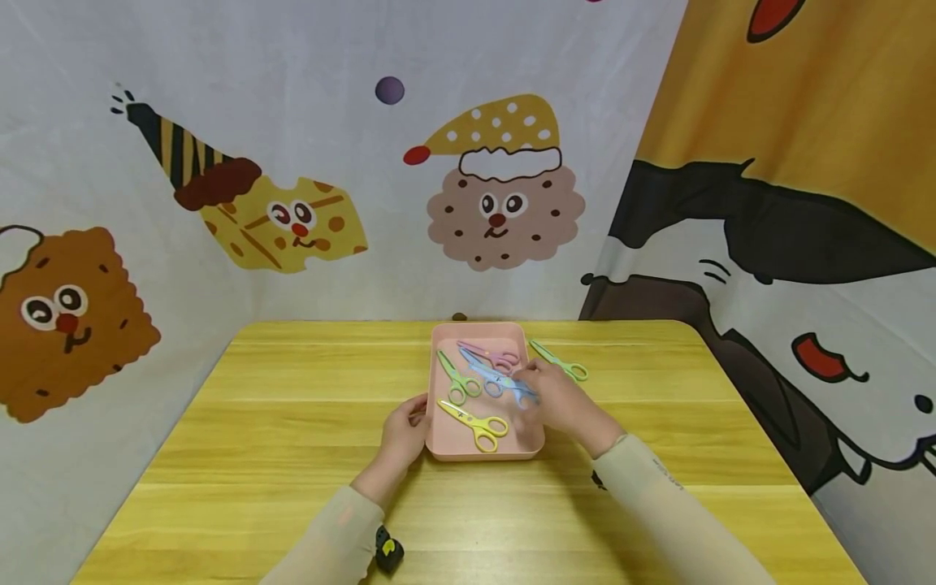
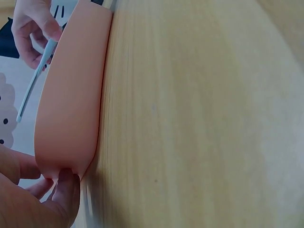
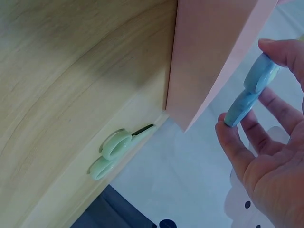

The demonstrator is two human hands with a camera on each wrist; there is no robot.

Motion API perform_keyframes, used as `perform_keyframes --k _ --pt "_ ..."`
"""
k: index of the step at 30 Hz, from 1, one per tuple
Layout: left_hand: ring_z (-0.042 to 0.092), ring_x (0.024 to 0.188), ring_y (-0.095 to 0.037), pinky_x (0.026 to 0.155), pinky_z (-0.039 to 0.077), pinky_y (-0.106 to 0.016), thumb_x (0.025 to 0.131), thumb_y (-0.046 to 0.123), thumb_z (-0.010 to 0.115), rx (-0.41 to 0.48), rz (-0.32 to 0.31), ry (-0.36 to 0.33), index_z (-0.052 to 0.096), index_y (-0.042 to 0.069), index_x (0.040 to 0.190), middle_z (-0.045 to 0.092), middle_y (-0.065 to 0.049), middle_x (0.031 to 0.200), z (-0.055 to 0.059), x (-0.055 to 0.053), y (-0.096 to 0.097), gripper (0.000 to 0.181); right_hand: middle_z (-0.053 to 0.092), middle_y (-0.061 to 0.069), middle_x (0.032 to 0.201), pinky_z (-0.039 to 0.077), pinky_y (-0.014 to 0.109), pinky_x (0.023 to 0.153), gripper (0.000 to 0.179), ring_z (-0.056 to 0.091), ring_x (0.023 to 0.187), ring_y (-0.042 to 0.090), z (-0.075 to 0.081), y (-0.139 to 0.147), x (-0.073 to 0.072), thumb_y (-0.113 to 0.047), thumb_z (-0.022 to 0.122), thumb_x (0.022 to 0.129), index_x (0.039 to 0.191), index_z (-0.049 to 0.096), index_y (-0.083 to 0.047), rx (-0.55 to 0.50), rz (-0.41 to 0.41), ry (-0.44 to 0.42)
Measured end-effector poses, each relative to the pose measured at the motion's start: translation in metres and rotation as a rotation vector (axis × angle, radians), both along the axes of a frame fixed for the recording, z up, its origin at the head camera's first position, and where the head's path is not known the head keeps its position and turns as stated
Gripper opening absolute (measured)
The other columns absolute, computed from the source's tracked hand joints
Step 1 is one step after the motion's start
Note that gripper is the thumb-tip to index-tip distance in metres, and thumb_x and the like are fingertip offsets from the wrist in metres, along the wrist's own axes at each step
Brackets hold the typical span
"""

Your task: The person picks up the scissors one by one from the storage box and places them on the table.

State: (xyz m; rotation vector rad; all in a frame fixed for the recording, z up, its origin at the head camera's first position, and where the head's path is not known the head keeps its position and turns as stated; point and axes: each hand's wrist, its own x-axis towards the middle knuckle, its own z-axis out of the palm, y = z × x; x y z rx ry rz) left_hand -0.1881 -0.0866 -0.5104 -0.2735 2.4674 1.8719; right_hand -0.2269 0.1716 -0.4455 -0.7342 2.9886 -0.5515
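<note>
My left hand [image 1: 405, 428] grips the near left side of a pink tray [image 1: 486, 456], its fingers at the wall in the left wrist view. Over the tray's right part, my right hand [image 1: 561, 396] holds light blue scissors [image 3: 252, 83] by the handle loops, between thumb and fingers. The blades point to the far left, and the left wrist view has them above the rim. Another blue handle loop [image 1: 494, 387] shows below them. Inside the tray lie pink scissors [image 1: 491, 355], green scissors [image 1: 458, 380] and, nearest me, yellow scissors [image 1: 475, 424].
Pale green scissors [image 1: 561, 361] lie on the wooden table [image 1: 292, 422] just right of the tray's far end. A small black and yellow object [image 1: 389, 551] is beside the left sleeve. Behind the table hangs a cloth [image 1: 307, 65] printed with cartoon figures.
</note>
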Motion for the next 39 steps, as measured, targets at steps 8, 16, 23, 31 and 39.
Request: perform_keyframes --k 8,16,23,31,39 --pt "0.059 0.109 -0.028 0.088 0.055 -0.032 0.093 0.002 0.053 0.001 0.003 0.003 0.052 -0.002 0.131 0.058 -0.019 0.123 0.000 -0.001 0.000 0.039 0.053 0.013 0.120 0.049 0.042 0.088 0.058 0.051 0.103 0.029 -0.001 0.006 -0.001 -0.016 0.077 0.072 0.127 0.060 -0.007 -0.021 -0.096 -0.019" --pt "0.058 0.109 -0.028 0.088 0.054 -0.032 0.093 0.003 0.053 0.001 0.001 0.005 0.052 -0.002 0.131 0.058 -0.019 0.123 -0.002 0.000 -0.001 0.038 0.050 0.013 0.124 0.049 0.044 0.089 0.066 0.051 0.105 0.029 -0.002 0.011 -0.003 -0.020 0.080 0.071 0.132 0.056 -0.009 -0.044 -0.163 -0.070" --pt "0.058 0.107 -0.028 0.086 0.055 -0.032 0.093 0.002 0.054 0.011 0.007 0.007 0.053 -0.002 0.130 0.058 -0.019 0.123 -0.002 0.000 0.000 0.038 0.052 0.015 0.122 0.050 0.041 0.084 0.061 0.052 0.102 0.030 -0.002 0.018 -0.007 -0.023 0.077 0.073 0.129 0.059 -0.008 -0.040 -0.181 -0.033" --pt "0.058 0.108 -0.027 0.088 0.054 -0.032 0.094 0.004 0.053 0.020 0.009 -0.004 0.053 -0.001 0.131 0.058 -0.018 0.123 0.000 0.000 0.000 0.038 0.053 0.017 0.117 0.050 0.037 0.075 0.059 0.053 0.092 0.027 -0.001 0.027 -0.011 -0.023 0.076 0.072 0.127 0.060 -0.006 -0.053 -0.210 0.014" --pt "0.059 0.108 -0.029 0.086 0.055 -0.031 0.093 0.002 0.053 0.021 0.001 0.014 0.052 -0.003 0.131 0.058 -0.019 0.122 -0.001 0.000 0.000 0.038 0.053 0.018 0.116 0.049 0.035 0.069 0.059 0.053 0.088 0.028 0.000 0.037 -0.012 -0.025 0.077 0.071 0.124 0.061 -0.005 -0.088 -0.243 0.031"
